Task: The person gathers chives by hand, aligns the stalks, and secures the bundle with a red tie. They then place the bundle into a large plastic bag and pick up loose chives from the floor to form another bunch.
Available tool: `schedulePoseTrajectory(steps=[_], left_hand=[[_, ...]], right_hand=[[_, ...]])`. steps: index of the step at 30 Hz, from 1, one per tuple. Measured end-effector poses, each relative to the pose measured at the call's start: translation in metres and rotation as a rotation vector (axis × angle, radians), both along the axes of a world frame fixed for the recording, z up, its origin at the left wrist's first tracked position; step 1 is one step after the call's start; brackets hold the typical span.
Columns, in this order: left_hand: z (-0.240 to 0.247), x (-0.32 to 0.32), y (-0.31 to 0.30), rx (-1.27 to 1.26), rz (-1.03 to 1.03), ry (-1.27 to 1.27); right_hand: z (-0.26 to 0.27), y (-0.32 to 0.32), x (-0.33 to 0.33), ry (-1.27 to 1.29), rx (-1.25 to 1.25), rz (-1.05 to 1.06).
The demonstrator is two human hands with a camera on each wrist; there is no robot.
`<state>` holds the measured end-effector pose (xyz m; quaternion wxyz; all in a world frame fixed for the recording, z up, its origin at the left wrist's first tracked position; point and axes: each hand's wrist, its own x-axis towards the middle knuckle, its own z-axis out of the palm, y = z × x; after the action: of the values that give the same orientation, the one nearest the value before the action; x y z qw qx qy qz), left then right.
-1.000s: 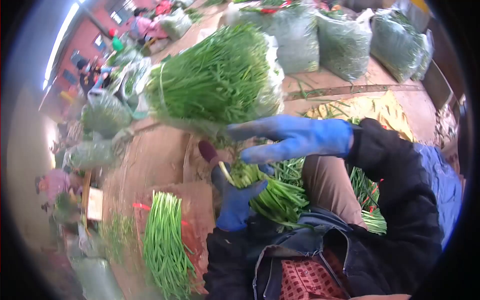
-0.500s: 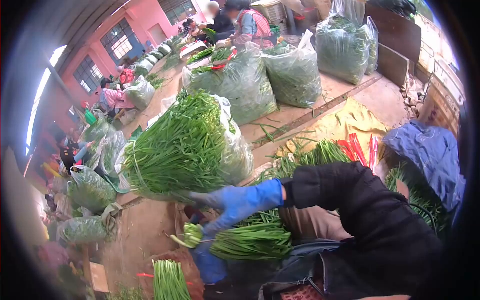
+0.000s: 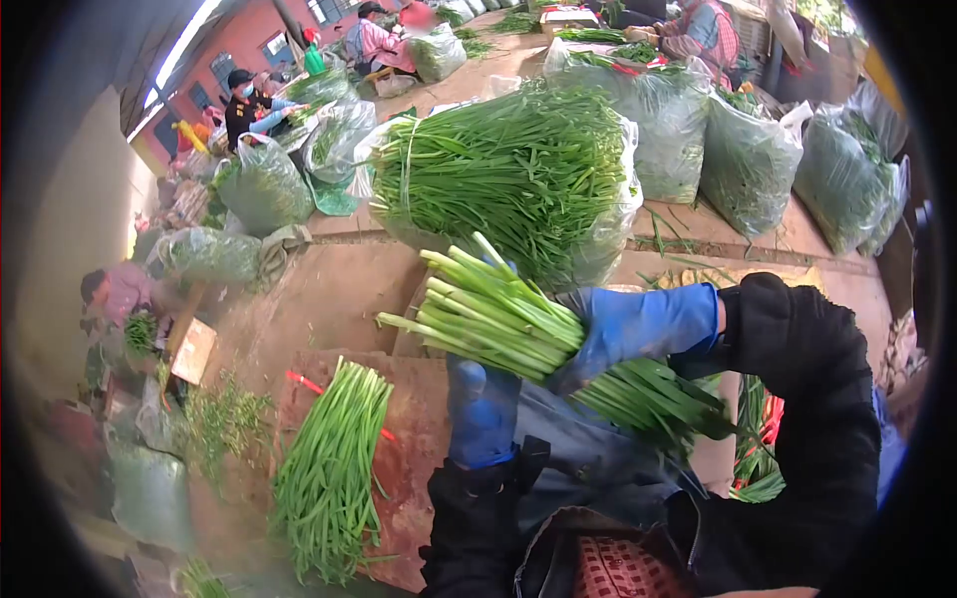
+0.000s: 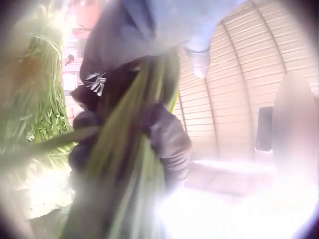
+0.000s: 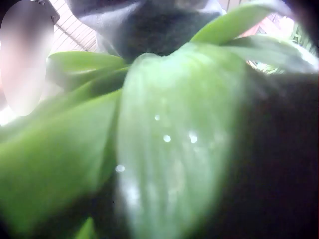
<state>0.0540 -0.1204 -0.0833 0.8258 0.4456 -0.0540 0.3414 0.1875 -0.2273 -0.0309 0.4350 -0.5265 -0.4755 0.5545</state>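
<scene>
Both hands wear blue gloves and hold a bunch of long green stalks (image 3: pixel 488 314) with pale cut ends pointing left and flat leaves trailing right. My right hand (image 3: pixel 633 329) grips the bunch around its middle from above. From below, my left hand (image 3: pixel 483 404) holds it nearer the pale ends; in the left wrist view, its fingers (image 4: pixel 169 142) curl round the stalks (image 4: pixel 132 164). Broad leaves (image 5: pixel 174 139) fill most of the right wrist view, close to the lens, beneath the dark glove (image 5: pixel 144 25).
A tied heap of greens (image 3: pixel 508 169) in a clear bag stands just ahead. Another bunch (image 3: pixel 334 468) lies on a reddish board (image 3: pixel 414 498) at the left, over a red tie (image 3: pixel 304 381). Several filled plastic bags (image 3: pixel 753 164) line the back; other people (image 3: pixel 254 110) sit beyond.
The bunch has been raised and turned, its pale ends now fanned out to the left. My right hand, stretched over the left one earlier, now grips the stalks. The head view has swung about.
</scene>
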Motion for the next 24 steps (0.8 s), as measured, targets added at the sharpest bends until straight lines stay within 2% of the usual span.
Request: schedulePoseTrajectory(steps=[2,4,5,6,8,10,11,12,14,16,17,20,22,23,24], left_hand=[[-0.021,0.01,-0.005,-0.081,-0.053,-0.039],[-0.037,0.017,-0.015,-0.167,-0.201,-0.215],[-0.039,0.014,-0.017,-0.195,-0.273,-0.18],[-0.038,0.012,-0.022,-0.43,-0.279,-0.095],[-0.063,0.006,-0.022,-0.368,-0.359,-0.147],[-0.072,-0.002,-0.018,-0.417,-0.395,-0.092],[-0.074,-0.006,-0.016,-0.452,-0.42,-0.039],[-0.071,-0.01,-0.016,-0.456,-0.42,-0.04],[-0.061,-0.015,-0.018,-0.513,-0.336,0.081],[-0.067,-0.014,-0.018,-0.485,-0.343,0.105],[-0.066,-0.013,-0.021,-0.489,-0.321,0.168],[-0.057,-0.005,-0.029,-0.425,-0.255,0.274],[-0.046,-0.007,-0.033,-0.343,-0.186,0.222],[-0.062,-0.006,-0.026,-0.507,-0.27,0.315],[-0.075,-0.009,-0.025,-0.508,-0.267,0.319]], right_hand=[[-0.015,-0.011,0.001,0.223,-0.239,0.067],[-0.062,-0.028,0.003,0.286,-0.292,0.101],[-0.102,-0.04,0.007,0.523,-0.272,0.143],[-0.133,-0.049,0.006,0.763,-0.244,0.175],[-0.153,-0.059,0.001,0.804,-0.322,0.093],[-0.157,-0.064,-0.002,0.706,-0.318,0.068],[-0.114,-0.057,-0.014,0.548,-0.387,0.034],[-0.089,-0.054,-0.013,0.549,-0.39,0.033],[-0.057,-0.045,-0.003,-0.279,0.043,-0.098],[-0.041,-0.031,0.01,0.048,0.236,-0.311],[-0.031,-0.024,0.009,0.047,0.237,-0.33],[-0.018,-0.002,0.0,-0.042,0.217,-0.375],[-0.034,0.01,-0.004,-0.366,0.292,-0.263],[-0.029,0.01,-0.008,-0.414,0.287,-0.294],[-0.031,0.009,-0.01,-0.41,0.287,-0.292]])
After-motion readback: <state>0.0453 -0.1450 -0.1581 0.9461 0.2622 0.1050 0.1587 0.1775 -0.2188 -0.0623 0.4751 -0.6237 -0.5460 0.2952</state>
